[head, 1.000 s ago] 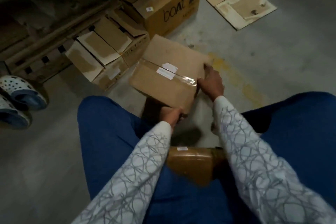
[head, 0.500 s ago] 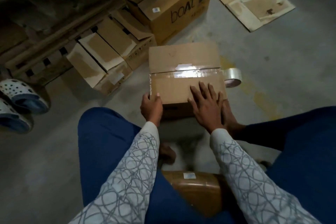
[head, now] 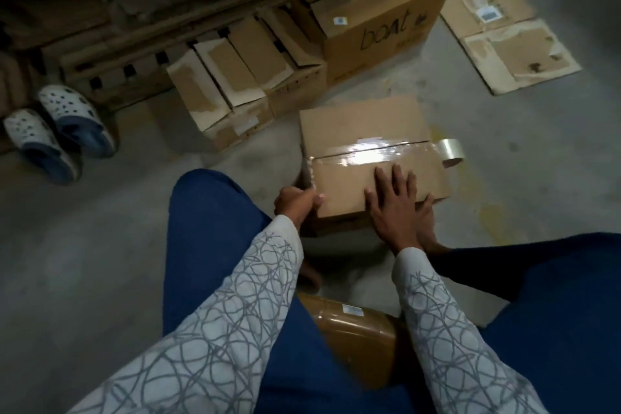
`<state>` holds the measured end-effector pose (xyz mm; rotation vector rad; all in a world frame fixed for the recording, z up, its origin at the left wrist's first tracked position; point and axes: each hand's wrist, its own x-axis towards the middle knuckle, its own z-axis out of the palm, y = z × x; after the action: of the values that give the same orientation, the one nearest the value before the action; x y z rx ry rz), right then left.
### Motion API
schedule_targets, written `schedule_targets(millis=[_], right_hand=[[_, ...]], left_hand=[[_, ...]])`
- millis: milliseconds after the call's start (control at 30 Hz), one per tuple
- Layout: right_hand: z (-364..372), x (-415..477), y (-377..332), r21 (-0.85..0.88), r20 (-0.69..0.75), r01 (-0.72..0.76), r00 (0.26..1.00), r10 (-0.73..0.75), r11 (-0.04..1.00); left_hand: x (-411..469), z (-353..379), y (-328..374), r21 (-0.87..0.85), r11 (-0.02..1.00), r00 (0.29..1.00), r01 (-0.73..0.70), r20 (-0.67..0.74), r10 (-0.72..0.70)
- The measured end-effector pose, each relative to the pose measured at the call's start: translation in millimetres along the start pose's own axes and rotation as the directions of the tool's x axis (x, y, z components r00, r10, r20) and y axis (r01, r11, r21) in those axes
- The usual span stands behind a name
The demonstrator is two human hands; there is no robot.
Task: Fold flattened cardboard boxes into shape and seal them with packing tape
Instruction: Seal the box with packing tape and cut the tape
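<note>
A brown parcel lies behind both grips, between the knees. The left grip curls round the near left corner of the cardboard box on the floor. The right grip lies spread flat on its top. Beyond its fingers runs the tape strip, with the tape roll further right against the box.

A brown cardboard box is set upright on the concrete floor, with its top flaps closed. A glossy strip of clear tape is laid along the centre seam and carried over the left edge. A roll of clear packing tape is seen just beside the box's right edge.
</note>
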<state>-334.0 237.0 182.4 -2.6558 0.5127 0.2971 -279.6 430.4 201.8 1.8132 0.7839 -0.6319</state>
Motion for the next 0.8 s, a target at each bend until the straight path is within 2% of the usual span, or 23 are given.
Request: schedule_targets(millis=[100, 200, 367, 567, 700, 800], right_hand=[[-9.0, -1.1, 0.9, 0.025, 0.005, -0.061, 0.998, 0.06, 0.998], [-11.6, -4.9, 5.0, -0.043, 0.063, -0.002, 0.998, 0.005, 0.999], [-6.6, -18.2, 4.3, -0.041, 0.094, 0.014, 0.996, -0.011, 0.999], [-1.3, -20.8, -1.3, 0.017, 0.065, -0.022, 0.998, 0.021, 1.0], [-3.4, -21.4, -11.6, -0.001, 0.039, -0.05, 0.998, 0.05, 0.999], [-10.8, -12.3, -28.3, -0.011, -0.061, -0.04, 0.997, 0.04, 0.999]], left_hand=[[6.2, -5.2, 7.1, -0.264, 0.961, 0.992, 0.087, 0.115, -0.058], [13.8, -2.9, 24.6, -0.43, 0.9, 0.997, 0.067, 0.06, -0.046], [36.2, 4.8, 36.5, -0.47, 0.875, 0.993, 0.117, 0.055, -0.104], [55.1, 0.9, 25.9, -0.539, 0.829, 0.988, 0.15, 0.048, -0.147], [59.2, -2.6, 23.4, -0.605, 0.791, 0.99, 0.092, -0.027, -0.136], [55.7, 0.4, 19.4, -0.584, 0.811, 0.985, 0.016, -0.128, -0.111]])
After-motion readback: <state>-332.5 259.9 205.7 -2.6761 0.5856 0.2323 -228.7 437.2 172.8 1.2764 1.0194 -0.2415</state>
